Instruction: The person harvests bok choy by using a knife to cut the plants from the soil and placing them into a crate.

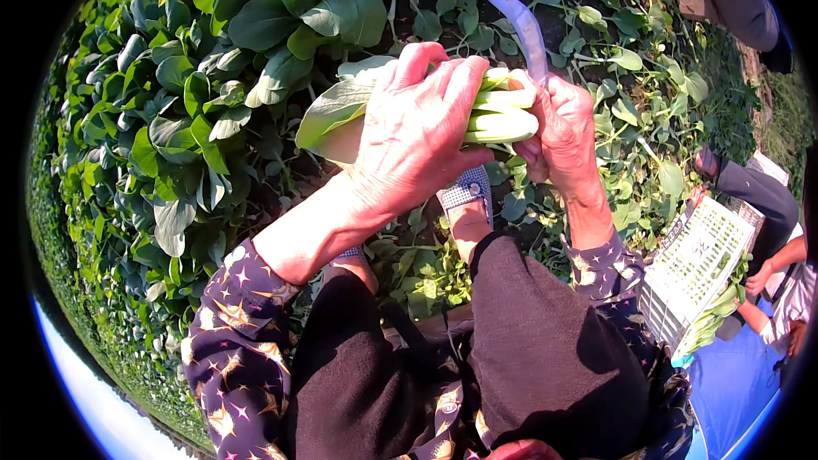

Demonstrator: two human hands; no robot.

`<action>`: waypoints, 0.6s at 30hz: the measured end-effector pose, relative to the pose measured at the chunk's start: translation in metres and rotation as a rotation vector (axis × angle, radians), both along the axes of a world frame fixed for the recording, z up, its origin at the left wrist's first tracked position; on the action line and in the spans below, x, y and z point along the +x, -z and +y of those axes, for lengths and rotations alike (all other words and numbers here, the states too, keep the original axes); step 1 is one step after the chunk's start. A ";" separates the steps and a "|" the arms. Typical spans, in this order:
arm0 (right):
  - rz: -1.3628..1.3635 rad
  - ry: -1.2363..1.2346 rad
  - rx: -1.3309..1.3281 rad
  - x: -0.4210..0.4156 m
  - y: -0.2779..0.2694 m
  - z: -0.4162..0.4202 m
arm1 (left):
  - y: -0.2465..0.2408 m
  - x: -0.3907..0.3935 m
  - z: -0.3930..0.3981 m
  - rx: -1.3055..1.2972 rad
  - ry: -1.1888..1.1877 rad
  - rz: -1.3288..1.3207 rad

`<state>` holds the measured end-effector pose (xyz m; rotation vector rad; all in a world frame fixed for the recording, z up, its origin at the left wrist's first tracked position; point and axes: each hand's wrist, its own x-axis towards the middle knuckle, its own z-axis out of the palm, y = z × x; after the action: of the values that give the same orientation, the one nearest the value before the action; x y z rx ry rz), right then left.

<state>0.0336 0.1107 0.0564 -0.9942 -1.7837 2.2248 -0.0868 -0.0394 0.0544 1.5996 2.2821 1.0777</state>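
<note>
My left hand [415, 115] is wrapped around a bunch of leafy greens with thick pale stalks [501, 122], held sideways in front of me. Its broad leaves stick out to the left, past my wrist. At the cut stalk ends is my right hand [562, 128], closed on a small sickle, its handle hidden in the fist. The sickle's curved blade [527, 32] points up and away, curving left at the tip. My right thumb and fingers touch or nearly touch the stalk ends.
Dense dark leafy greens [172, 115] grow to the left; smaller leaves and cut plants [626, 57] cover the ground ahead and right. A white plastic crate [696, 262] with greens stands at the right, near another person [776, 275] and a blue sheet [735, 377]. Another person's leg [741, 0] is upper right.
</note>
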 end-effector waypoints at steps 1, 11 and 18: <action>0.001 -0.038 -0.034 -0.003 0.004 -0.005 | 0.001 0.001 -0.003 -0.049 -0.039 0.002; -0.237 -0.238 -0.176 -0.037 0.027 -0.001 | 0.042 -0.040 -0.023 -0.368 -0.052 -1.214; -0.083 -0.181 -0.620 -0.039 0.049 0.029 | 0.054 -0.042 -0.019 -0.569 0.028 0.375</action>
<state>-0.0055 0.1398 0.0075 -1.0557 -1.2591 2.9836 -0.1285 -0.0586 0.0006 1.6642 2.4580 0.0813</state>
